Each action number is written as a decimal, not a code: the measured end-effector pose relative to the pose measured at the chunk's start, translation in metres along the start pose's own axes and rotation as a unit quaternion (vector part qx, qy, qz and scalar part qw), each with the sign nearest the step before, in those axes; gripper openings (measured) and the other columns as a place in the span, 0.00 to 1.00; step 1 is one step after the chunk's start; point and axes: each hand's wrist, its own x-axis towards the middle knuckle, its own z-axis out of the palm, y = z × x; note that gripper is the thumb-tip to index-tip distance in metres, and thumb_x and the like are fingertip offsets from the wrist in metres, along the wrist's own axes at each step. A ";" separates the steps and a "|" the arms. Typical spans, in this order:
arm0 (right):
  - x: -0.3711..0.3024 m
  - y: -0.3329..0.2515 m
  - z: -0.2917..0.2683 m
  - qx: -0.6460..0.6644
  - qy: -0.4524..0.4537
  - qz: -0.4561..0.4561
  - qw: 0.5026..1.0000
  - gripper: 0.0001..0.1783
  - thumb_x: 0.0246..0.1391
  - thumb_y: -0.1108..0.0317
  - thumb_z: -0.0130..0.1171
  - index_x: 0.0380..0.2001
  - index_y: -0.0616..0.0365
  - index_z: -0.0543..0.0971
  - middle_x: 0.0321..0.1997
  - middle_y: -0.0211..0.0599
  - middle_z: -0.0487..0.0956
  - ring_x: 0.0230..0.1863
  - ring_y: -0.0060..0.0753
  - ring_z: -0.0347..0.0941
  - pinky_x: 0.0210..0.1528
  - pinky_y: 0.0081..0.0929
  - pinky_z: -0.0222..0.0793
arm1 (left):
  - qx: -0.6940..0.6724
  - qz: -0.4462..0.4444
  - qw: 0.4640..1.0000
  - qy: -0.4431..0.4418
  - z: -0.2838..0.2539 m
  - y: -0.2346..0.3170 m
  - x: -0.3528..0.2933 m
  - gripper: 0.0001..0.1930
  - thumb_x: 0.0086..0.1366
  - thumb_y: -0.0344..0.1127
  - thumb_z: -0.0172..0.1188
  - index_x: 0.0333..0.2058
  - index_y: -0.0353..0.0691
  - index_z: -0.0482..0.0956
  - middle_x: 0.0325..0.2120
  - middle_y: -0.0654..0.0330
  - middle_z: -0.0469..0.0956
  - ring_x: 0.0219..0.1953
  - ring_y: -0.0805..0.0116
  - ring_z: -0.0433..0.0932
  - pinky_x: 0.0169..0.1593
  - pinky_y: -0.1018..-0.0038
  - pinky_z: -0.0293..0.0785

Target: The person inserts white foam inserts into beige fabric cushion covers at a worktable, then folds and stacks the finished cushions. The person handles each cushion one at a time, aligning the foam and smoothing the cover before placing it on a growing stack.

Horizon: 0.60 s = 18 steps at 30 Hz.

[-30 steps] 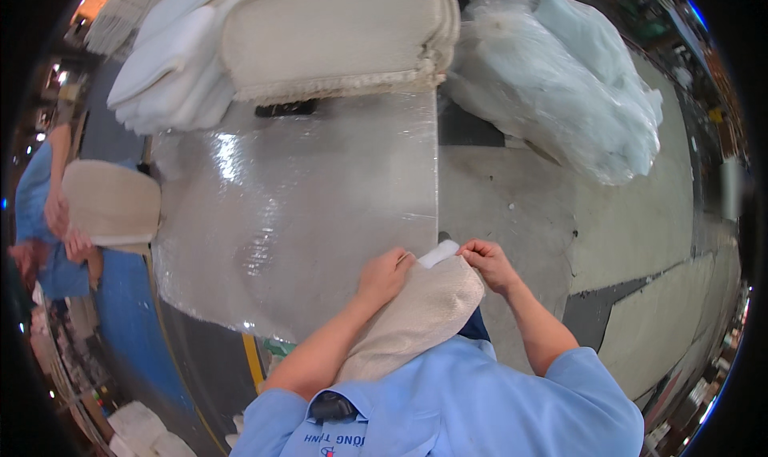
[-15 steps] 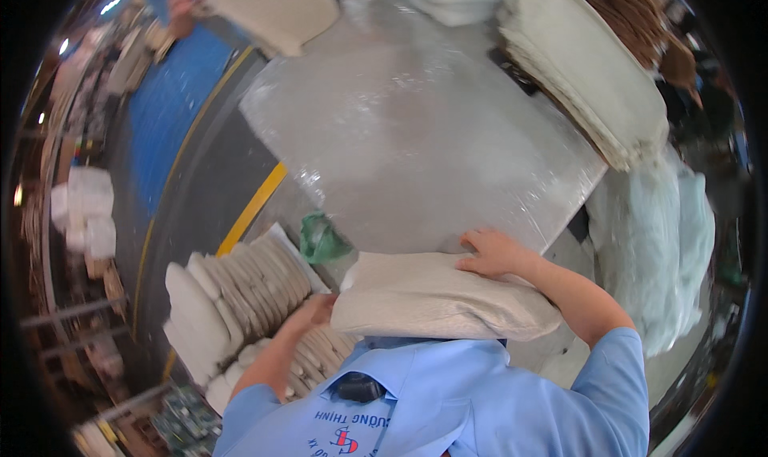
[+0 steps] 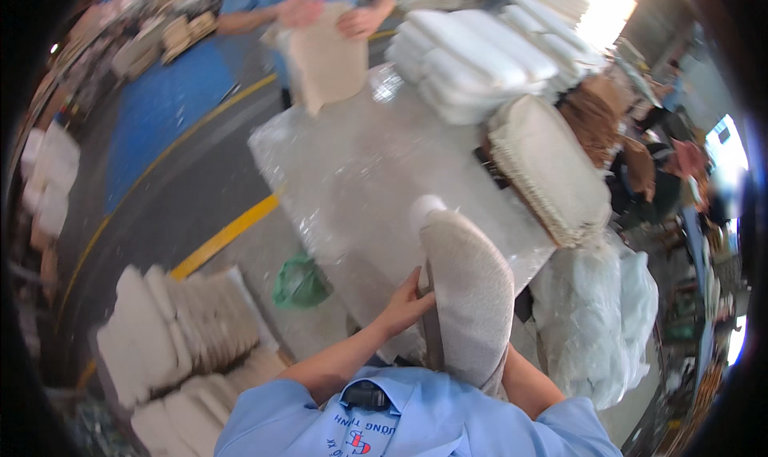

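The left hand (image 3: 406,305) presses its fingers against the left edge of a beige pad (image 3: 468,297), curled partly around that edge so it grips the pad from the side. The right hand is hidden behind the pad; only its forearm shows below the pad's lower right, so whether it is closed on the pad cannot be told. The pad is a long, rounded-end cushion of woven cloth, held up on edge at the near rim of the counter (image 3: 360,177). Its long axis runs from the person's chest away over the counter, tilted slightly left, and a white tip (image 3: 424,209) at its far end points toward the counter's middle. The counter is covered in clear, shiny plastic film. On the counter's far right lies a stack of similar pads (image 3: 552,169), with brown card (image 3: 596,121) just beyond it, and at the far end stands a pile of white wrapped bundles (image 3: 472,65). Across the counter a co-worker's hands (image 3: 328,17) hold another beige piece (image 3: 324,65) upright at its far edge. Left of the counter, on the floor, lie rows of stacked pads (image 3: 176,329) and a green bag (image 3: 300,281) just beside the near left corner. Right of the counter hangs a heap of clear plastic bags (image 3: 596,321).
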 end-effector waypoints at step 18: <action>-0.112 0.117 0.090 0.306 0.270 0.051 0.912 0.36 0.70 0.38 0.55 0.62 0.59 0.70 0.49 0.41 0.78 0.45 0.32 0.74 0.40 0.40 0.76 | 0.249 -0.422 0.786 -0.377 0.035 -0.048 0.070 0.18 0.72 0.39 0.64 0.52 0.30 0.84 0.43 0.53 0.87 0.38 0.65 0.87 0.43 0.67 0.85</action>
